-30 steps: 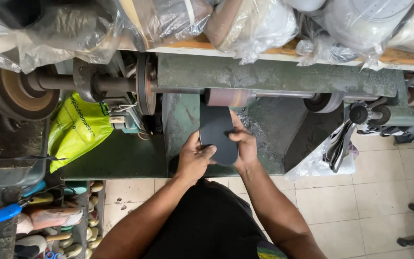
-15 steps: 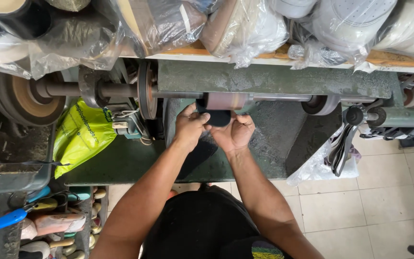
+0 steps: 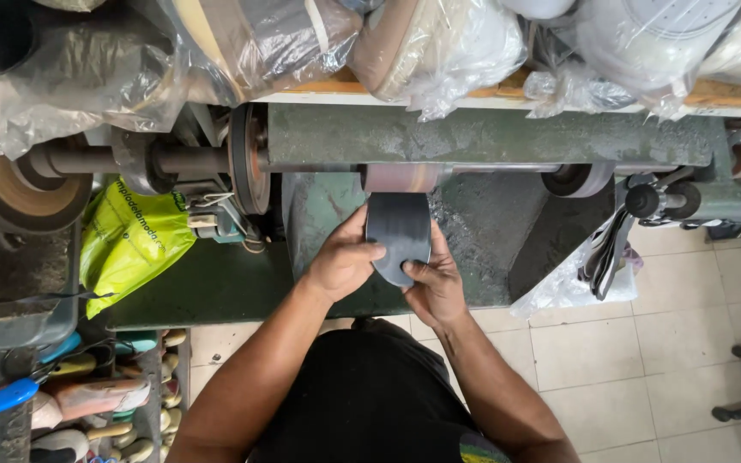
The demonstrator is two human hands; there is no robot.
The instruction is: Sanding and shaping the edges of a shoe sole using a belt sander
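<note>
Head view
Left hand (image 3: 343, 261): clamped on the left edge of the dark sheet (image 3: 399, 233).
Right hand (image 3: 435, 287): gripping the sheet's lower right edge.
Dark sheet: upright, top edge against the sanding drum (image 3: 400, 178) of the green machine (image 3: 482, 137).

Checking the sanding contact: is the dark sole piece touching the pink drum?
Touching. The head view shows the dark sole piece with its top edge against the pink drum, no gap visible.
</note>
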